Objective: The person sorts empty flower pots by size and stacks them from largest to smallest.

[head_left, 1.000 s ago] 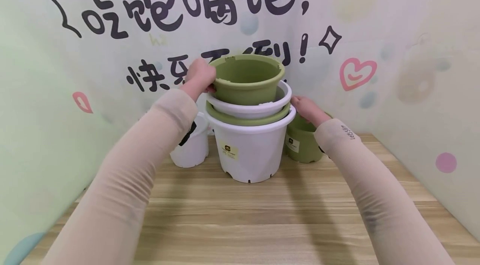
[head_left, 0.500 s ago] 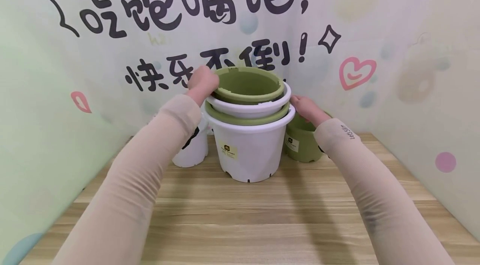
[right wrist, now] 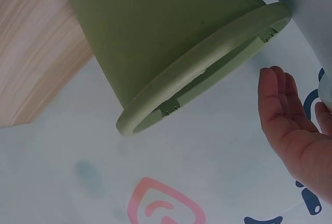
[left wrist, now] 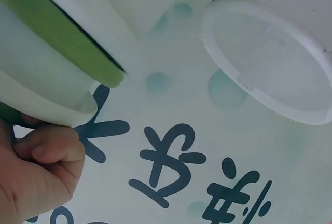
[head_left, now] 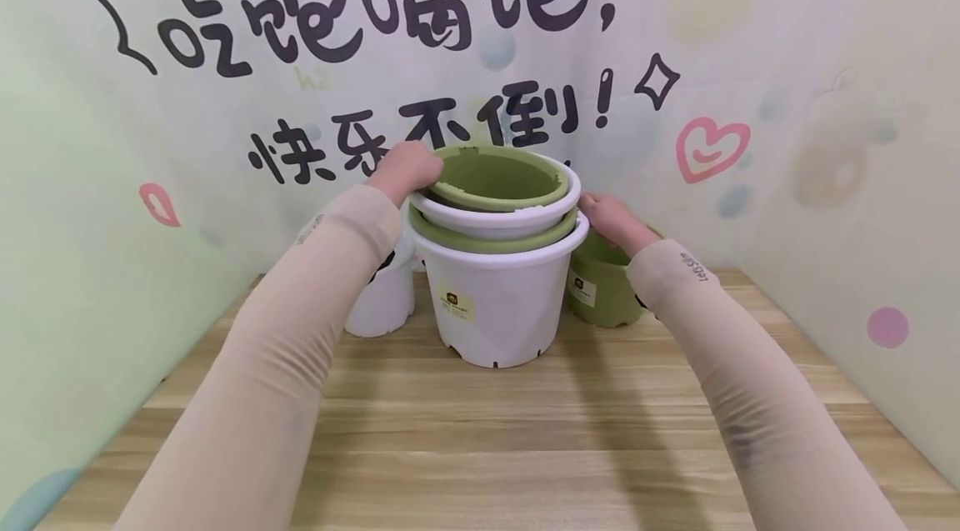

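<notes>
A stack of nested plastic flower pots stands mid-table in the head view. Uppermost is a green pot point(head_left: 498, 179), tilted, its left rim gripped by my left hand point(head_left: 407, 167). It sits inside a white pot point(head_left: 504, 220), above a second green pot point(head_left: 497, 244) and a large labelled white pot point(head_left: 501, 310). My right hand point(head_left: 613, 218) is at the stack's right side near the upper white pot's rim; in the right wrist view its fingers point(right wrist: 282, 105) are fairly straight. Whether it touches the rim is hard to tell. The left wrist view shows curled left fingers point(left wrist: 49, 149) under the rims.
A smaller white pot point(head_left: 381, 304) stands left of the stack, partly behind my left forearm. Another green pot point(head_left: 606, 293) with a label stands to the right, behind my right hand. The wooden table point(head_left: 480, 448) meets printed walls at the back and sides.
My left hand has lowered the top green pot into the upper white pot, so its rim now lies near the white rim. The right hand has stayed in place.
</notes>
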Demonstrator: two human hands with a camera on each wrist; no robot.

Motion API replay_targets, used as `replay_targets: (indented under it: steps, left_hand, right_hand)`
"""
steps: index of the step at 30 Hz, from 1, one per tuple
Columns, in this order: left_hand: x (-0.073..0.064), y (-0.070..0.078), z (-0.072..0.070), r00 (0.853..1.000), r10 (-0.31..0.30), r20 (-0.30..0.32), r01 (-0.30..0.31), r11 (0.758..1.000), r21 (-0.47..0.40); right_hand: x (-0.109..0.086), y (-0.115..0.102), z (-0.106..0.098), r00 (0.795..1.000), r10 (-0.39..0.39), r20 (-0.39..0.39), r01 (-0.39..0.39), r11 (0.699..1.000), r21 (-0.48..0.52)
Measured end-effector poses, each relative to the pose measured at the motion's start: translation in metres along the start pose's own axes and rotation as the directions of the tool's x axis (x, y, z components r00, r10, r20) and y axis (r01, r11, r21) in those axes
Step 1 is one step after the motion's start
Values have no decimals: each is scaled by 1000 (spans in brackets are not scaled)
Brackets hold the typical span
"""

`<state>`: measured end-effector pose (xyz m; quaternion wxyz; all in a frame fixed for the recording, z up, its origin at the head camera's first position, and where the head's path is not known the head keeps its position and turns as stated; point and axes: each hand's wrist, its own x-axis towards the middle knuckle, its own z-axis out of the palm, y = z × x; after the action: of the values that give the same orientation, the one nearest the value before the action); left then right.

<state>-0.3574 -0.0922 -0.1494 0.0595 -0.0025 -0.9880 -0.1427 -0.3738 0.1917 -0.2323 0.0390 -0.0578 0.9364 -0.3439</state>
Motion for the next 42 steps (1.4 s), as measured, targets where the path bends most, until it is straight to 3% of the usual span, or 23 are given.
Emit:
replay_targets:
  steps: [6, 11, 15, 24, 27, 32, 38, 42]
  left_hand:
    - [3, 1, 1, 996, 29, 80, -47, 973, 226]
    - [5, 4, 2, 991, 87, 99, -115, 939, 325]
    - [7, 6, 3, 986, 133, 103, -162, 913, 374]
    - [9, 4, 4, 975, 204, 90, -223, 880, 418]
    - [9, 1, 6, 975, 202, 91, -221, 895, 387]
    - [10, -5, 11, 983, 171, 69, -183, 944, 273]
    - [10, -11, 20, 992, 96, -86, -90, 993, 71]
    - [7, -16, 25, 982, 2, -190, -26, 992, -125]
  right_hand:
    - [1, 1, 2, 1000, 9, 15, -9, 1000, 13]
    - [3, 1, 0, 1000, 4, 14, -4, 1000, 15]
    - [3, 1, -1, 1000, 9, 11, -9, 1000, 28]
    - [3, 1, -4, 1000, 14, 1, -14, 1000, 23]
    - [3, 1, -2, 1000, 22, -3, -22, 999, 26]
    - [5, 2, 1, 1000, 25, 8, -26, 999, 31]
    - [7, 5, 0, 1000, 19, 8, -20, 1000, 21]
    - [6, 4, 0, 1000, 30, 7, -30, 999, 35]
